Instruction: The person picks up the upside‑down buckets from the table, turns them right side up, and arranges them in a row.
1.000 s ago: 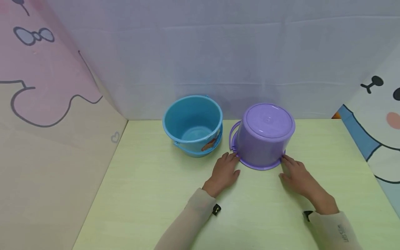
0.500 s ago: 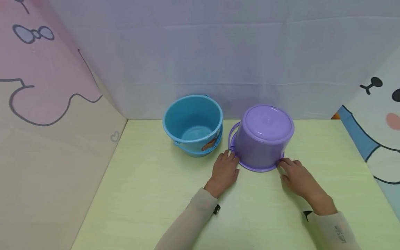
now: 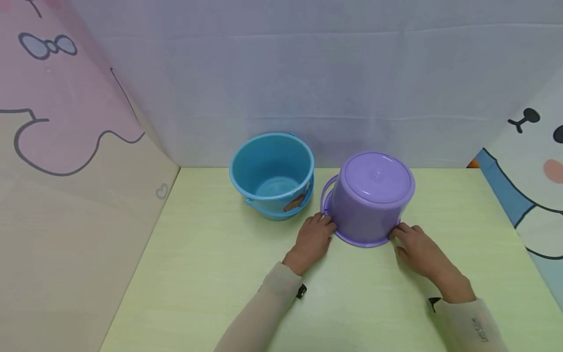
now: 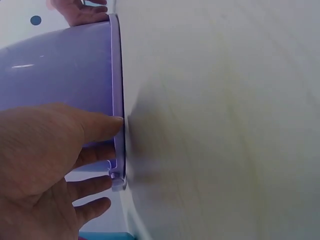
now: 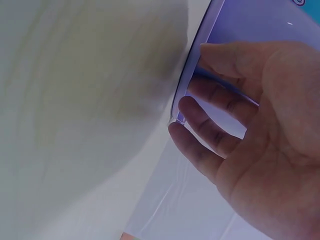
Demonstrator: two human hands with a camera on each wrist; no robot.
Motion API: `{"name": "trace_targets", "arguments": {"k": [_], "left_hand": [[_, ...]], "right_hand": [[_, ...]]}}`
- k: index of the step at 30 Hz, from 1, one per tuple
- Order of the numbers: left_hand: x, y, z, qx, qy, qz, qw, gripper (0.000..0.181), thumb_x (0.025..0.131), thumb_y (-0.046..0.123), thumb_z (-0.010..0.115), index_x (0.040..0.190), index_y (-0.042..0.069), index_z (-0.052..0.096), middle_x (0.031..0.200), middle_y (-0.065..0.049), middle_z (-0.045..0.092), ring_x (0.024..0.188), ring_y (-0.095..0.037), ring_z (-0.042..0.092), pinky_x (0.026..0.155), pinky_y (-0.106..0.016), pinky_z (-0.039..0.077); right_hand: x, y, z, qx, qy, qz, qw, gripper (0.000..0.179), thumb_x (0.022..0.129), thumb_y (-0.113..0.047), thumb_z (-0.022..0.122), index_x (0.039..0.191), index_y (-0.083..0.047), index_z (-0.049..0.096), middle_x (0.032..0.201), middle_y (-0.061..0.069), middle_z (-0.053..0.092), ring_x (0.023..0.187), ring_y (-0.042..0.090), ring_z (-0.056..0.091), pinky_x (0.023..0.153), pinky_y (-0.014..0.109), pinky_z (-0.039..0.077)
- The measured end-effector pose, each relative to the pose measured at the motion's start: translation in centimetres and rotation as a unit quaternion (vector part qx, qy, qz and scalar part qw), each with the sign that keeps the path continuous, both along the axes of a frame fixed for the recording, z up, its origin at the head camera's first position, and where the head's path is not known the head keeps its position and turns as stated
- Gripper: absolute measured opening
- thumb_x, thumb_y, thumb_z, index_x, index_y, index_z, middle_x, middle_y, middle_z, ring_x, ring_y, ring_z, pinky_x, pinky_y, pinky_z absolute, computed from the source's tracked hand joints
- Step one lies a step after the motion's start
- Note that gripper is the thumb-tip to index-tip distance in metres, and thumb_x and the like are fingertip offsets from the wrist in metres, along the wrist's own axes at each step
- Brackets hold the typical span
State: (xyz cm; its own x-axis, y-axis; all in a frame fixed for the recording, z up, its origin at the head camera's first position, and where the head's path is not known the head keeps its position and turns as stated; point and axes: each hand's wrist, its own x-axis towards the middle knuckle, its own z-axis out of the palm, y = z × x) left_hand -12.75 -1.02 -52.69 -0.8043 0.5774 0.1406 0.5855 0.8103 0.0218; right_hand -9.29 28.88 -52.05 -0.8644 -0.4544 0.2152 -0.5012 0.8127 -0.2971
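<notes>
A purple bucket point(image 3: 374, 210) stands upside down on the table, its base facing up and its handle out to the left side. My left hand point(image 3: 312, 239) grips the rim at the front left. In the left wrist view, the thumb point(image 4: 107, 126) and a finger lie at the rim, with the other fingers spread near the handle joint. On the front right, my right hand point(image 3: 420, 252) holds the rim too; its thumb point(image 5: 220, 56) and curled fingers meet the edge in the right wrist view. The inside of the bucket is hidden.
A light blue bucket point(image 3: 272, 171) stands upright to the left of the purple one, its handle hanging down in front. Behind both hangs a pale cloth point(image 3: 281, 73). Cartoon-printed panels point(image 3: 66, 195) flank the pale green table point(image 3: 198, 274).
The purple bucket has shifted slightly toward me. My right fingers have moved a little inward along the rim, and the left hand has stayed at it. The blue bucket has not moved.
</notes>
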Motion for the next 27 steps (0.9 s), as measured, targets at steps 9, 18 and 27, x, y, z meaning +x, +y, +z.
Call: {"name": "trace_targets", "arguments": {"k": [9,18,27], "left_hand": [[-0.23,-0.17,-0.38,0.043,0.006,-0.024,0.9988,0.014,0.105,0.015,0.063,0.109,0.019,0.076,0.111,0.003,0.066,0.112,-0.020,0.060,0.093,-0.031,0.051],[-0.15,-0.17,-0.40,0.030,0.013,-0.025,0.9992,0.015,0.105,0.014,0.061,0.110,0.019,0.075,0.110,0.004,0.066,0.109,-0.019,0.059,0.091,-0.031,0.051],[-0.17,0.00,-0.38,0.033,0.002,-0.022,0.9992,0.015,0.104,0.010,0.060,0.108,0.018,0.072,0.107,0.003,0.064,0.108,-0.019,0.058,0.089,-0.030,0.050]], "right_hand": [[0.30,-0.15,0.08,-0.009,-0.008,-0.002,0.9999,0.033,0.073,0.010,0.083,0.098,-0.005,0.068,0.107,0.012,0.066,0.084,0.031,0.056,0.071,0.049,0.052],[0.37,-0.10,-0.03,-0.011,0.002,0.004,0.9999,0.031,0.073,0.011,0.079,0.097,-0.005,0.068,0.105,0.012,0.065,0.085,0.033,0.057,0.070,0.050,0.052],[0.48,0.12,0.15,-0.013,0.005,-0.002,0.9999,0.033,0.073,0.012,0.081,0.095,-0.008,0.068,0.103,0.010,0.064,0.087,0.034,0.056,0.072,0.051,0.052]]}}
